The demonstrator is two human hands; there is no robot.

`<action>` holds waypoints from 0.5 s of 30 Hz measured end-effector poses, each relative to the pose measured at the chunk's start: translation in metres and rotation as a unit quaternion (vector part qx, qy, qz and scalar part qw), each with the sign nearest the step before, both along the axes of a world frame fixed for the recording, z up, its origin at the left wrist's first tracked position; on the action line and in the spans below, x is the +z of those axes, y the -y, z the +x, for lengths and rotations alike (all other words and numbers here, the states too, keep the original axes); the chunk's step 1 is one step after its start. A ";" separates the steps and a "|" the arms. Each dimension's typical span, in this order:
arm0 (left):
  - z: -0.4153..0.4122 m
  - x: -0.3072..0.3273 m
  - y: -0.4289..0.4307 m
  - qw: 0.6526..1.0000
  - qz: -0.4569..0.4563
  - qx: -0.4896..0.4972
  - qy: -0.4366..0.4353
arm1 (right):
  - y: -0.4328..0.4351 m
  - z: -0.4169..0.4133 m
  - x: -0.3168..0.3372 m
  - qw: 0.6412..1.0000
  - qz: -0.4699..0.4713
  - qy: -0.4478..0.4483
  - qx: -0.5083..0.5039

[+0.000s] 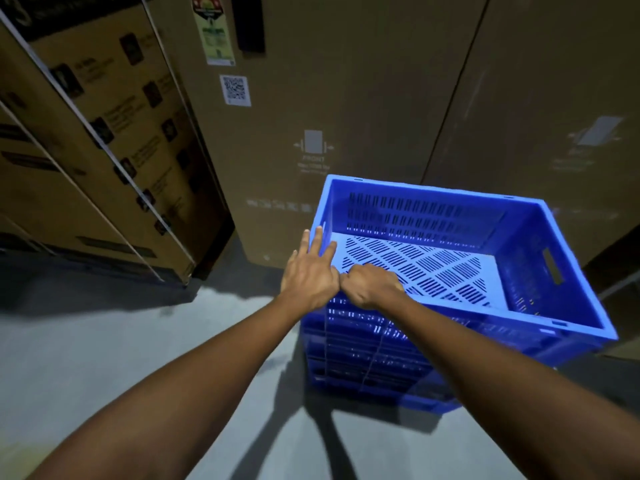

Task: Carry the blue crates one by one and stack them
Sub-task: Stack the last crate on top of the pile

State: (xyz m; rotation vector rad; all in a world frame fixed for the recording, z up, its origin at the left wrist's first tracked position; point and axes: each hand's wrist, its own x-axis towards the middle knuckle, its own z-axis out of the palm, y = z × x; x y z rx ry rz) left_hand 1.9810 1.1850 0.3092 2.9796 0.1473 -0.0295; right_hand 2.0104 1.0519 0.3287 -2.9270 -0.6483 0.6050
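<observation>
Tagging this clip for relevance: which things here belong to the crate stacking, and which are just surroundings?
Part of the job:
- top blue slotted plastic crate, empty
- stack of blue crates beneath it
- left hand, fingers spread at the crate's corner
- right hand, curled on the near rim

Surroundings:
- tall brown cardboard boxes
- grey concrete floor

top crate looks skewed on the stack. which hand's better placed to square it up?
Left, probably. The left hand lies open, fingers on the top crate at its near-left corner, able to push. The right hand is curled on the near rim.
</observation>
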 end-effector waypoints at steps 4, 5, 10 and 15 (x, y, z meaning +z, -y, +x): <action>-0.001 -0.003 -0.002 1.000 0.003 0.000 0.014 | 0.000 -0.002 -0.004 1.000 0.008 0.025 -0.016; -0.002 0.000 0.000 1.000 0.009 -0.003 0.006 | 0.000 -0.003 -0.003 0.999 0.006 0.026 -0.019; -0.002 0.011 0.008 0.999 0.046 0.006 -0.025 | 0.007 0.000 0.004 0.999 0.042 0.000 -0.027; 0.000 0.017 0.059 0.999 0.033 -0.017 0.028 | 0.055 -0.010 0.009 0.984 0.141 0.076 -0.083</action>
